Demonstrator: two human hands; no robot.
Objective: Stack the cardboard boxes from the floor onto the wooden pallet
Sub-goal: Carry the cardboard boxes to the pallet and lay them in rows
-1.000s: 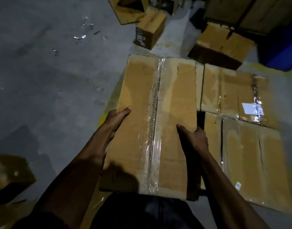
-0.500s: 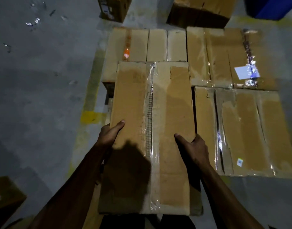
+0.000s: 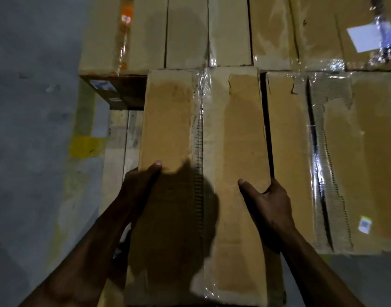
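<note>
Compared with a second ago, your view has dropped and closed in: the floor boxes at the far side are gone from sight, and the carried box (image 3: 203, 173) now sits lower, among the boxes already stacked. You hold this long cardboard box lengthwise, its taped seam running away from you. Your left hand (image 3: 139, 185) clasps its left edge, thumb on the top face, fingers hidden down the side. Your right hand (image 3: 269, 202) clamps its right edge, thumb on top and fingers curled into the dark gap beside it. Beyond the carried box lies a row of stacked boxes (image 3: 185, 32), its far end touching or nearly touching them. Right of it, just beside, lies a taped box (image 3: 345, 162). Left of it, bare wooden pallet (image 3: 119, 138) slats show, with grey floor (image 3: 30, 129) and a yellow floor marking (image 3: 86, 147) further left.
</note>
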